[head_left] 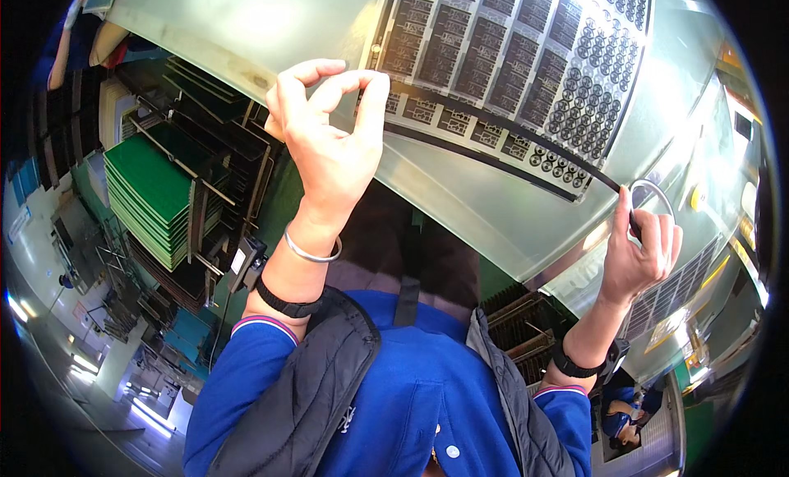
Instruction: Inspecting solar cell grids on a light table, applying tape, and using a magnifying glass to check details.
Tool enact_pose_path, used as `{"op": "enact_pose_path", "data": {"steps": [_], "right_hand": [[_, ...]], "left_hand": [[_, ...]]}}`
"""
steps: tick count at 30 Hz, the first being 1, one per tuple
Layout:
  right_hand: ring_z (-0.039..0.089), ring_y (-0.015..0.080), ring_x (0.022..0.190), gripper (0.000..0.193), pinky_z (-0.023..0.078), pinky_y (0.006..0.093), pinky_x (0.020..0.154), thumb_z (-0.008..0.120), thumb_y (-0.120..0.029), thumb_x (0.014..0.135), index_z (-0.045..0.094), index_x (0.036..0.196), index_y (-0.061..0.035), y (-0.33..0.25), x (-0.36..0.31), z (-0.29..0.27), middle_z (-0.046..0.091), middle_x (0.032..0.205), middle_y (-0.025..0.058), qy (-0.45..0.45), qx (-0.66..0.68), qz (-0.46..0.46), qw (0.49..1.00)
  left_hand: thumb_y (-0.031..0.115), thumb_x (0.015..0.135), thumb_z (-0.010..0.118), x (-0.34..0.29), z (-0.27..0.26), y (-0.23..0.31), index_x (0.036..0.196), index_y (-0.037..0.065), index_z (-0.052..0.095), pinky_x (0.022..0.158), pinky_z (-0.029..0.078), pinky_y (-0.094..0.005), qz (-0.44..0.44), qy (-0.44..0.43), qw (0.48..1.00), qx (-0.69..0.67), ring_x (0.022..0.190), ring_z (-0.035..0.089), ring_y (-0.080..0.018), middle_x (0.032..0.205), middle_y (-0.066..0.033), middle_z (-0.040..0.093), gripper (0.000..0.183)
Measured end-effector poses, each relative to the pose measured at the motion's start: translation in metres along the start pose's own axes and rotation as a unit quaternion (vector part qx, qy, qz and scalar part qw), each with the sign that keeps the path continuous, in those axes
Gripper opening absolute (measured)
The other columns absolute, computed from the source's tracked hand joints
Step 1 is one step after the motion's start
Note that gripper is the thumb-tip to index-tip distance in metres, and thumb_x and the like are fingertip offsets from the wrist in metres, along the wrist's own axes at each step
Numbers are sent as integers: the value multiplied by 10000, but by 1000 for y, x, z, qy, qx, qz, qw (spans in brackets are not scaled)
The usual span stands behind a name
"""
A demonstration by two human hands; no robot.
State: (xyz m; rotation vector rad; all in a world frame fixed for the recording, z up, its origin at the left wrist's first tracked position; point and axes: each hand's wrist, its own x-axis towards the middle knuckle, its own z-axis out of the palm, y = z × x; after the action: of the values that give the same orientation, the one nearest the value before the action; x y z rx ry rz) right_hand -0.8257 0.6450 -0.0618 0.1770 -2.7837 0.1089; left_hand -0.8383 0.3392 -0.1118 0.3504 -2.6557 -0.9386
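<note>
white lettering (pixel 347 419), too small to be read, is borne on the blue shirt (pixel 382 378). a dark strip (pixel 604 179) is pinched by the left hand (pixel 333 152), thumb and forefinger closed, and gripped by the curled right hand (pixel 645 251). beyond, a sheet (pixel 534 74) printed with black panels and circles is laid on the counter (pixel 518 222). at left, green boards (pixel 152 169) are stacked in a rack (pixel 196 218).

A long, thin black strip (pixel 606 179) crosses a flat, translucent film sheet (pixel 503 66) patterned with black rectangles and rings. Stacked rectangular boards (pixel 152 169) are green; the blue fabric shirt (pixel 394 395) has red-and-white cuff stripes.
</note>
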Motion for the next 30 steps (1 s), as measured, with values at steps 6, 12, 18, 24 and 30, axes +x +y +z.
{"op": "enact_pose_path", "data": {"steps": [6,12,18,24,30], "right_hand": [[452,195,535,265,368,308,535,832,-71,625,571,579,-82,1,2,-7,474,542,19,3,-10,-22,1000],[477,212,584,318,372,332,577,820,-156,617,508,561,-132,6,-5,5,458,597,22,1,4,6,1000],[463,208,579,322,356,335,565,805,-155,629,491,566,-127,12,-6,2,425,582,20,4,-4,-5,1000],[438,211,564,324,349,332,553,789,-146,640,477,559,-127,14,-8,7,409,584,20,21,2,-23,1000],[426,210,562,317,339,339,543,778,-139,644,473,557,-128,10,-7,7,393,591,19,20,-17,-32,999]], "left_hand": [[180,735,794,4,6,-2,784,56,695,898,365,-322,36,16,999,14,970,502,-203,948,-31,601,167],[140,798,757,4,-2,-7,893,71,734,924,404,-319,44,6,998,44,1004,552,-183,1017,-63,621,120],[145,802,754,3,4,-4,884,71,729,927,401,-323,42,7,999,25,1005,553,-185,1015,-57,623,113],[151,800,757,0,4,-6,873,67,724,922,407,-325,42,11,999,28,1007,554,-186,1016,-58,624,116],[150,801,756,0,4,-4,871,64,723,909,419,-325,46,11,998,36,1000,558,-185,1010,-58,624,115]]}}
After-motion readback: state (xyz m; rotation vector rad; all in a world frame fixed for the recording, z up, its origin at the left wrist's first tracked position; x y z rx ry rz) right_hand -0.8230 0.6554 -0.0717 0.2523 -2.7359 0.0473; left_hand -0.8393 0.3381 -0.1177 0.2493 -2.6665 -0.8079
